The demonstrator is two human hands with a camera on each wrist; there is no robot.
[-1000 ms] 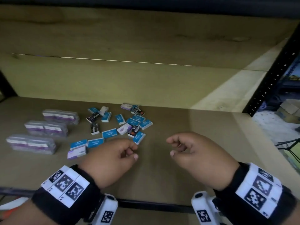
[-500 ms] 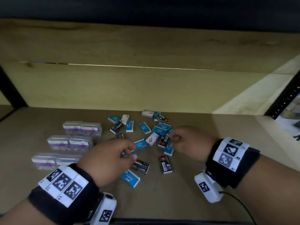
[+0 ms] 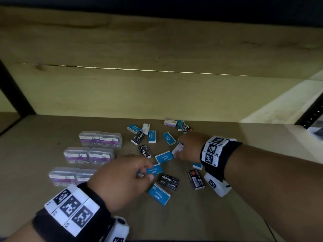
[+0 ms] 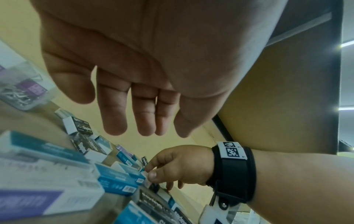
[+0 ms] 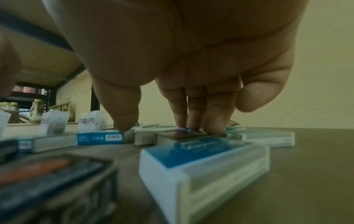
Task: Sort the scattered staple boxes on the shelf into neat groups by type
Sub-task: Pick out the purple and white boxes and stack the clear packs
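Observation:
Small staple boxes lie scattered mid-shelf: blue ones (image 3: 164, 156), black ones (image 3: 168, 181) and white-and-purple ones (image 3: 170, 122). My left hand (image 3: 148, 172) hovers over a blue box (image 3: 155, 169); the left wrist view shows its fingers (image 4: 114, 121) straight and holding nothing. My right hand (image 3: 178, 151) is down on a white-and-purple box (image 3: 178, 147), fingertips (image 5: 191, 124) on its top and thumb at its side, pinching it. Another blue box (image 5: 201, 159) lies just before that wrist.
Clear plastic cases with purple labels (image 3: 100, 139) stand in pairs in three rows on the left. The wooden back wall (image 3: 157, 98) closes the shelf behind the pile. Black uprights stand at far left (image 3: 10, 89) and far right (image 3: 312, 116). Bare shelf board (image 3: 253, 180) lies under the right forearm.
Both hands moved forward from the shelf's front into the pile. The right hand came down onto the white-and-purple box; the left hand reached over a blue box. The view drew closer.

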